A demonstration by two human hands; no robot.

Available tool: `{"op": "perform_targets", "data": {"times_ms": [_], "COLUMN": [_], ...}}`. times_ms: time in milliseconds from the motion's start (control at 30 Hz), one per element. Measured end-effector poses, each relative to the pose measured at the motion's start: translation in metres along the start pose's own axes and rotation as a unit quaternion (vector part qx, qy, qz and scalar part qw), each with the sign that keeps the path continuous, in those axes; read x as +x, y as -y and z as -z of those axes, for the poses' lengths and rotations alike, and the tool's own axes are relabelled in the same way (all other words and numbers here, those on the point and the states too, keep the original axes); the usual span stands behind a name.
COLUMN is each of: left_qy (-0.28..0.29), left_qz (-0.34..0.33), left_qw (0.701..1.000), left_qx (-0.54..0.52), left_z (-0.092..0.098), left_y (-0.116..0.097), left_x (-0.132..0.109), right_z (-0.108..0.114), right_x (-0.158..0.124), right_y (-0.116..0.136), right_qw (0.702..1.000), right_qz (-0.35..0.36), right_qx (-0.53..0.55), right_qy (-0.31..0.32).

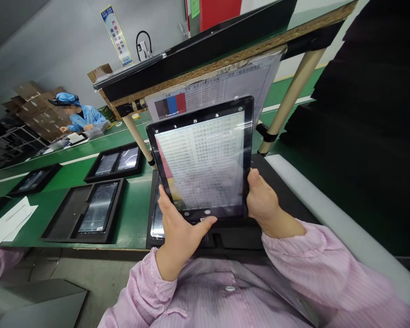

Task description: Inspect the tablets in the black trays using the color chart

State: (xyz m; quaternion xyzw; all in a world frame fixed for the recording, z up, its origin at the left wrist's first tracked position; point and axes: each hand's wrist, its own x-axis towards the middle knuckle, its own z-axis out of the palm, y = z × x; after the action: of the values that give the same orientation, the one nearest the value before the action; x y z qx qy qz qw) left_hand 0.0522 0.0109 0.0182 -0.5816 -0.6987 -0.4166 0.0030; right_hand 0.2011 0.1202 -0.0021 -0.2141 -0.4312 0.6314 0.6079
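A black-framed tablet [205, 164] is held up in front of me, tilted, its lit screen showing a camera view of printed text. My left hand [181, 228] grips its lower left corner, the thumb lying over the bottom bezel near the round button. On the right edge, my right hand [263, 197] is closed, with its fingers hidden behind the tablet. Behind the tablet, a printed chart [205, 93] with colour blocks hangs under a shelf. Below it lies a black foam tray [237, 237], and part of another tablet [157, 218] shows at its left.
More black trays with tablets, such as the near tray [63, 212], lie on the green bench [136, 196] to my left. A shelf post [292, 93] and a white foam strip [314, 205] stand at right, beside a dark stack [362, 136]. A co-worker [84, 116] sits farther off.
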Motion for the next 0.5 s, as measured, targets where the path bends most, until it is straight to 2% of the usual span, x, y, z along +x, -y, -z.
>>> {"op": "perform_targets", "data": {"times_ms": [100, 167, 200, 267, 367, 500], "left_qy": [-0.013, -0.020, -0.020, -0.006, 0.010, -0.001], "left_qz": [0.005, 0.007, 0.022, 0.087, 0.208, 0.276], "left_qw": [0.997, 0.982, 0.963, 0.905, 0.820, 0.779], "left_qx": [-0.070, -0.189, -0.266, -0.416, -0.534, -0.564], "left_z": [0.000, 0.004, 0.007, 0.014, 0.023, 0.021], "left_y": [0.004, 0.010, 0.012, 0.017, 0.019, 0.015], "left_x": [0.001, 0.005, 0.008, 0.016, 0.028, 0.026], "right_z": [0.001, 0.002, 0.002, 0.002, 0.002, 0.002], "right_x": [-0.001, -0.004, -0.007, -0.014, -0.023, -0.021], "right_y": [0.000, 0.001, 0.002, 0.005, 0.017, 0.047], "right_qw": [1.000, 1.000, 1.000, 0.999, 0.994, 0.963], "right_qz": [-0.001, 0.001, 0.003, 0.009, 0.035, 0.140], "right_qx": [-0.008, -0.020, -0.028, -0.046, -0.075, -0.198], "right_qy": [-0.003, -0.007, -0.006, 0.017, 0.071, 0.119]}}
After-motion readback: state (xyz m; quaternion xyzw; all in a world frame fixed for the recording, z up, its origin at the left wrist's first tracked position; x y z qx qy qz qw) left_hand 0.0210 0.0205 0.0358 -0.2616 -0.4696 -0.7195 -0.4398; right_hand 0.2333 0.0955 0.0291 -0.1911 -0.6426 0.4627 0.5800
